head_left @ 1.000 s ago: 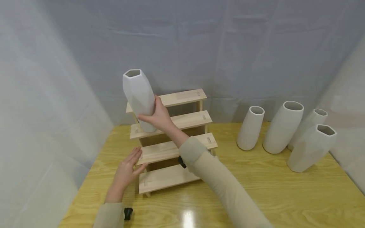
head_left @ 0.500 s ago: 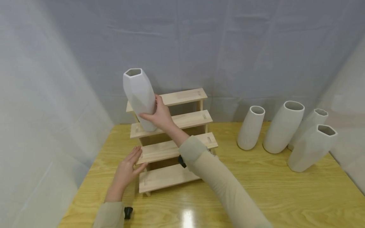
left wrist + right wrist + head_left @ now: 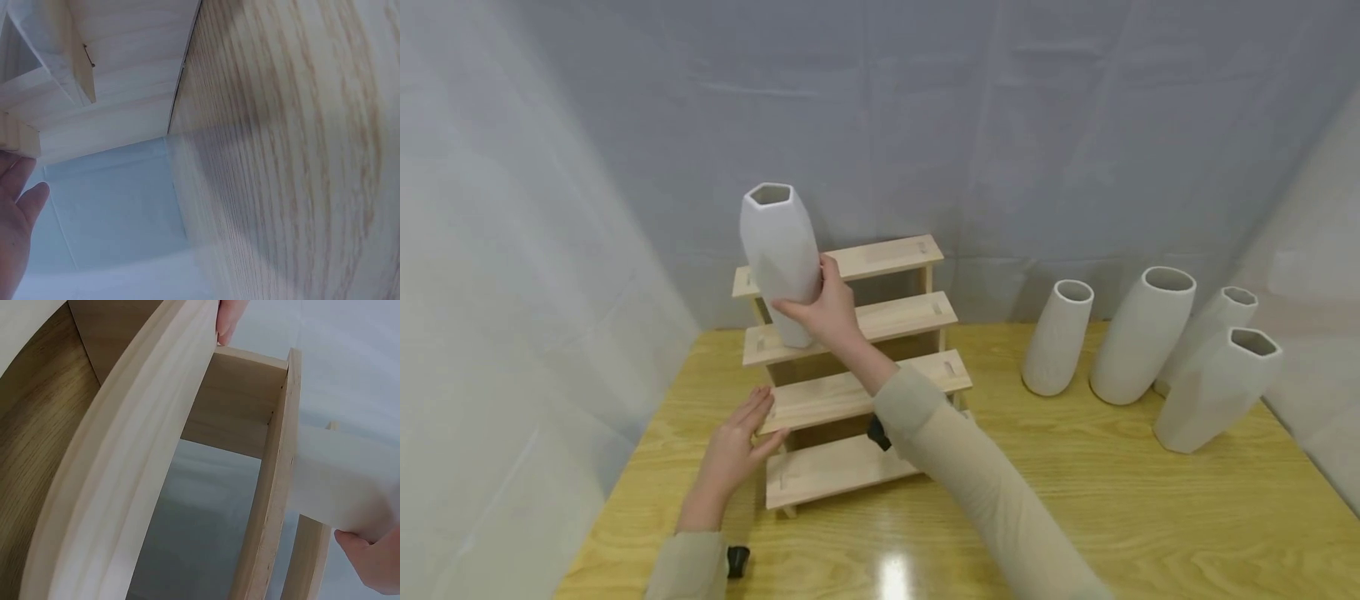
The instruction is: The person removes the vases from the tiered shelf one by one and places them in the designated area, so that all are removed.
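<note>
A tall white faceted vase (image 3: 777, 250) with an angular mouth is in my right hand (image 3: 831, 312), which grips its lower right side. The base is at the left end of the second step from the top of a light wooden four-step stand (image 3: 898, 319). In the right wrist view, the vase (image 3: 337, 475) shows beyond the boards, with the hand (image 3: 378, 562) around it. My left hand (image 3: 733, 450) touches the left end of the third step down, fingers extended. The left wrist view shows its fingers (image 3: 15, 178) against the board end.
To the right on the wooden table (image 3: 1075, 517) stand a slim round vase (image 3: 1056, 342), a wider round vase (image 3: 1142, 342), a faceted vase (image 3: 1213, 396) and another narrow vase (image 3: 1210, 329) partly hidden behind it. A grey cloth (image 3: 1000, 150) hangs behind the stand.
My right hand has shifted the vase slightly to the right along the step, and it stands more upright. The left hand has stayed in place.
</note>
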The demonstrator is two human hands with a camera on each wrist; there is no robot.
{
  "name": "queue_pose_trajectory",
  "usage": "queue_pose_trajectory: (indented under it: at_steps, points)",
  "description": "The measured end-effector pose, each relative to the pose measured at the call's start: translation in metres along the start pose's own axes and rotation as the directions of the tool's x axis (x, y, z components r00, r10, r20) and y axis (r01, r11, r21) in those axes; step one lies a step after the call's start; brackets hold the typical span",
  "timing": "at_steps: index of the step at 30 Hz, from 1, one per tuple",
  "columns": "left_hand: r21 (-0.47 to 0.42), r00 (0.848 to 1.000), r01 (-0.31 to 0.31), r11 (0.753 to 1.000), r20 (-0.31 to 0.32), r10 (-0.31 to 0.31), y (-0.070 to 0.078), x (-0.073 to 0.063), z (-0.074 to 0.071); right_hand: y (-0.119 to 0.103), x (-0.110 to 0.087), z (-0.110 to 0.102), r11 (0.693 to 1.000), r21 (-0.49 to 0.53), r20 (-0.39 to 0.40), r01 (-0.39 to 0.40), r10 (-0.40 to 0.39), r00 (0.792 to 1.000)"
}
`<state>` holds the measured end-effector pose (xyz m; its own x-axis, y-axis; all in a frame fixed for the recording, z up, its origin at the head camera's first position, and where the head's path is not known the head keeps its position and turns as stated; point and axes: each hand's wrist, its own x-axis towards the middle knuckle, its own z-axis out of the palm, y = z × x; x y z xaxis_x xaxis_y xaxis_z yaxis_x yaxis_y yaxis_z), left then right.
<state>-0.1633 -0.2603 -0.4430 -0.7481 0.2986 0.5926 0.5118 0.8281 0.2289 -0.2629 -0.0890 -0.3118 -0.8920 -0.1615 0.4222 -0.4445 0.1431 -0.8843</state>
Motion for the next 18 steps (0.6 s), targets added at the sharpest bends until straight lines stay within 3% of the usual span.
queue_pose_trajectory:
  at_steps: [13, 18]
  points:
    - [0.0, 1.0, 0.021, 1.0, 0.016, -0.021, -0.001, -0.001, 0.002, 0.003, -0.006, -0.016, 1.0, 0.01, -0.039, -0.023, 0.024, 0.999]
    - [-0.006, 0.999, 0.028, 1.0, 0.015, -0.028, -0.001, -0.001, 0.003, 0.001, -0.009, -0.027, 1.0, 0.003, -0.047, 0.003, -0.002, 0.999]
